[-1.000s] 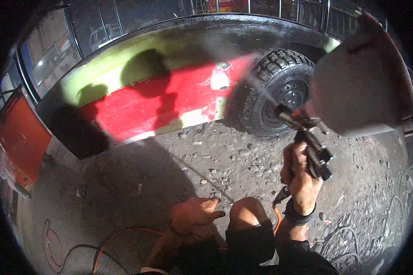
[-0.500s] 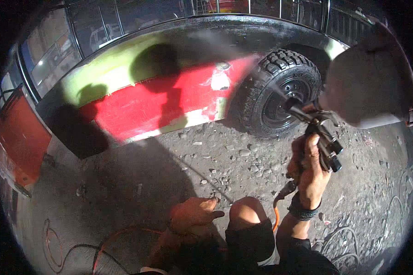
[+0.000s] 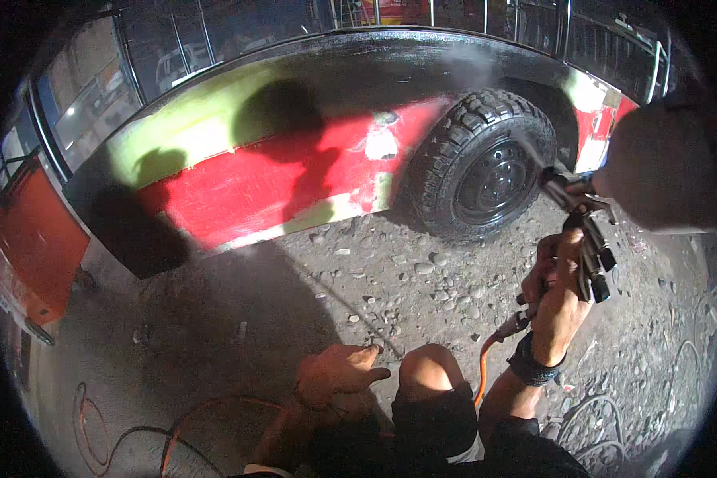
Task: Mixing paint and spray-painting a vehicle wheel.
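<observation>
My right hand (image 3: 564, 291) grips a spray gun (image 3: 585, 247), its nozzle aimed up and left at a vehicle's side. A large dark cup (image 3: 665, 167) sits on the gun, and an orange air hose (image 3: 483, 368) joins its handle. From the nozzle a pale mist (image 3: 471, 62) spreads onto the blackened upper part of the body panel (image 3: 247, 183), which is red and yellow-green lower down. Between gun and panel stands the black knobbly wheel (image 3: 498, 171). Beside my bare knee (image 3: 430, 370), my left hand (image 3: 338, 373) has thumb and finger apart and holds nothing.
Stony ground (image 3: 406, 275) lies under the vehicle. Orange and black hoses (image 3: 167, 434) loop at the lower left, and a grey hose (image 3: 605, 406) coils at the lower right. A separate orange-red panel (image 3: 36, 239) stands at the far left. Shadows fall across the panel and ground.
My right hand and the spray gun have moved right, and the mist with them. The cup's shift uncovers red and white bodywork beyond the wheel. My left hand stays nearly still.
</observation>
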Demonstrator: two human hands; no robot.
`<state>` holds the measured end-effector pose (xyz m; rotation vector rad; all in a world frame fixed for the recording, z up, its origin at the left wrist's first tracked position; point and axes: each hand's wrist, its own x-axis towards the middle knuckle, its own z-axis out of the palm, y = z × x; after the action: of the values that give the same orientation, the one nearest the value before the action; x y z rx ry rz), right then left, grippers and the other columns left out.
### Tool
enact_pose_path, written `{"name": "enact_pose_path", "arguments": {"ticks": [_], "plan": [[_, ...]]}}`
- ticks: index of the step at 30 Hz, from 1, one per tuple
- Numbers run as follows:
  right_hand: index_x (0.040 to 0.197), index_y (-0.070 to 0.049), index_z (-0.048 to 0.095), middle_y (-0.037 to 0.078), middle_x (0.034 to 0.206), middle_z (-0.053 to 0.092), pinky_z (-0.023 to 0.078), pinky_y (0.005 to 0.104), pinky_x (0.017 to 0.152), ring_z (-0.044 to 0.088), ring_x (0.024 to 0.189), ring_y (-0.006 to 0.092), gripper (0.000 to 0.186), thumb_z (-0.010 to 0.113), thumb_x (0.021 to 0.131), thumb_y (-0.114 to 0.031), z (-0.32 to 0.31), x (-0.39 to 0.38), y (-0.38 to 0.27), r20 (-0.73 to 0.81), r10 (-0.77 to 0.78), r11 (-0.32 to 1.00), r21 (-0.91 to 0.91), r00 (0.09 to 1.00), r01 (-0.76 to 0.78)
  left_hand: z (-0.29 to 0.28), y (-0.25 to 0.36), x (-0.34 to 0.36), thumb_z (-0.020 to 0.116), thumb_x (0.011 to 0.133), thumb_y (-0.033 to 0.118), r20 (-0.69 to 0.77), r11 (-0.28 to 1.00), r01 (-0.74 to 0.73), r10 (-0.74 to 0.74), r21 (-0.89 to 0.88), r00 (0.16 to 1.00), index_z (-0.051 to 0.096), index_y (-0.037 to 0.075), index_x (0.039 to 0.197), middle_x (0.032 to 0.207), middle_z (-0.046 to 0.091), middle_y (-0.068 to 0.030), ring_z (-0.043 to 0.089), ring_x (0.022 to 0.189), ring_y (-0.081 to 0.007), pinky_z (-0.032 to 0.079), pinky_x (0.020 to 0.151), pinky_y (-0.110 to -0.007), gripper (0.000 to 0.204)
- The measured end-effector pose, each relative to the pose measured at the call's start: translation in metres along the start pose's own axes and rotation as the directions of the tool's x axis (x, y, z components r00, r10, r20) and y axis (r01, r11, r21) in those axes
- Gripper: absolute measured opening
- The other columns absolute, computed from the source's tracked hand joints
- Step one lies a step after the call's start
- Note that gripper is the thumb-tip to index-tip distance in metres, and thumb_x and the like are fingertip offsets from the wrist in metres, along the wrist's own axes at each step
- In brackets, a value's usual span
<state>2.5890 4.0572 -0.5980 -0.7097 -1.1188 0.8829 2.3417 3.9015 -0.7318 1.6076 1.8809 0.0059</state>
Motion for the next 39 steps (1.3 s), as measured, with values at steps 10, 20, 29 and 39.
{"name": "enact_pose_path", "arguments": {"ticks": [10, 20, 29, 39], "plan": [[0.104, -0.001, 0.067, 0.008, 0.072, 0.065, 0.032, 0.0226, 0.038, 0.047, 0.043, 0.0078, 0.040, 0.068, 0.099, -0.041, 0.044, -0.033, -0.023, 0.364, 0.108, 0.984, 0.091, 0.925, -0.151, -0.011, 0.008, -0.001, 0.048, 0.099, 0.067, 0.078, 1.000, -0.010, 0.010, 0.012, 0.997, 0.054, 0.004, 0.137, 0.111, 0.071, -0.0255, 0.069, 0.103, -0.0444, 0.055, 0.088, -0.051, 0.074], [0.102, -0.005, 0.069, -0.001, 0.069, 0.060, 0.034, 0.0241, 0.043, 0.047, 0.047, 0.0066, 0.027, 0.072, 0.099, -0.032, 0.023, -0.005, -0.012, 0.064, 0.133, 0.973, 0.180, 0.989, -0.142, -0.010, 0.006, -0.001, 0.048, 0.096, 0.072, 0.032, 0.996, -0.060, 0.058, 0.070, 0.998, 0.050, 0.005, 0.144, 0.122, 0.067, -0.0250, 0.067, 0.108, -0.0441, 0.053, 0.094, -0.051, 0.083], [0.087, -0.006, 0.063, -0.001, 0.064, 0.055, 0.030, 0.0243, 0.038, 0.043, 0.042, 0.0062, 0.042, 0.064, 0.102, -0.045, 0.011, 0.015, -0.021, -0.168, -0.013, 0.999, -0.035, 0.986, 0.007, -0.019, 0.015, -0.006, 0.041, 0.091, 0.083, 0.105, 0.999, 0.033, -0.030, -0.018, 0.994, 0.043, 0.003, 0.152, 0.147, 0.054, -0.0223, 0.055, 0.131, -0.0400, 0.044, 0.112, -0.045, 0.100], [0.096, -0.003, 0.067, 0.004, 0.067, 0.061, 0.031, 0.0235, 0.038, 0.045, 0.041, 0.0072, 0.033, 0.068, 0.100, -0.036, 0.046, -0.014, -0.022, 0.257, -0.024, 0.996, 0.094, 0.966, 0.000, -0.014, 0.011, -0.006, 0.050, 0.097, 0.068, 0.050, 0.997, -0.041, 0.038, 0.061, 0.998, 0.055, 0.008, 0.141, 0.131, 0.066, -0.0223, 0.065, 0.119, -0.0392, 0.052, 0.101, -0.049, 0.074]]}}
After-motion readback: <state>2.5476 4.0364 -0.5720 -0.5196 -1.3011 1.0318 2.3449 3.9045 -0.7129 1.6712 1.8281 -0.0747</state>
